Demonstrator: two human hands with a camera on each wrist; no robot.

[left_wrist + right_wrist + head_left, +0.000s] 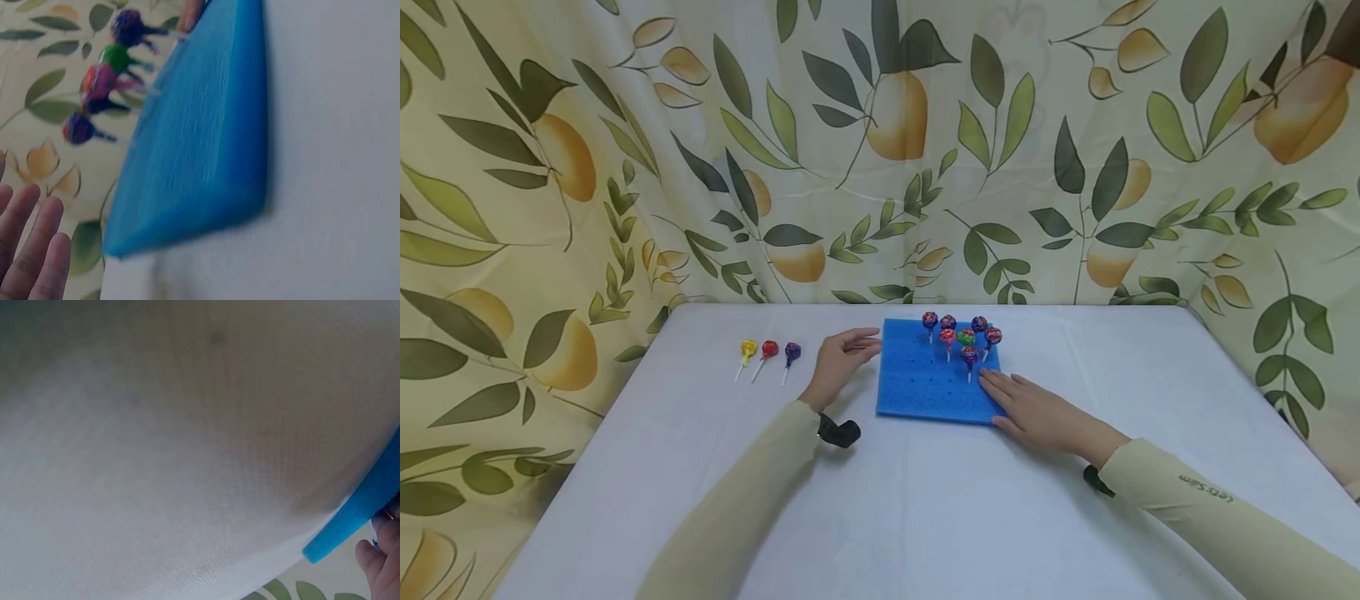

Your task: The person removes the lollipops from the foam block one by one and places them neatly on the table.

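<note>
A blue foam board (917, 392) lies on the table with several wrapped lollipops (969, 357) standing upright in its far right part. Small holes dot the rest of its top. My right hand (1041, 412) rests on the board's right edge, fingers extended; in the right wrist view the foam's edge (356, 515) runs beside that hand (384, 559). Beside the board's left edge is my left hand (838, 362), holding nothing. The left wrist view shows its fingers (37, 265) loosely extended, with the foam's thick side (240, 144) and the lollipops ahead.
Left of my left hand, a yellow lollipop (748, 350), a red lollipop (769, 350) and a purple lollipop (792, 352) lie in a row on the white tablecloth (880, 517). A curtain (850, 192) printed with leaves and fruit hangs behind the table.
</note>
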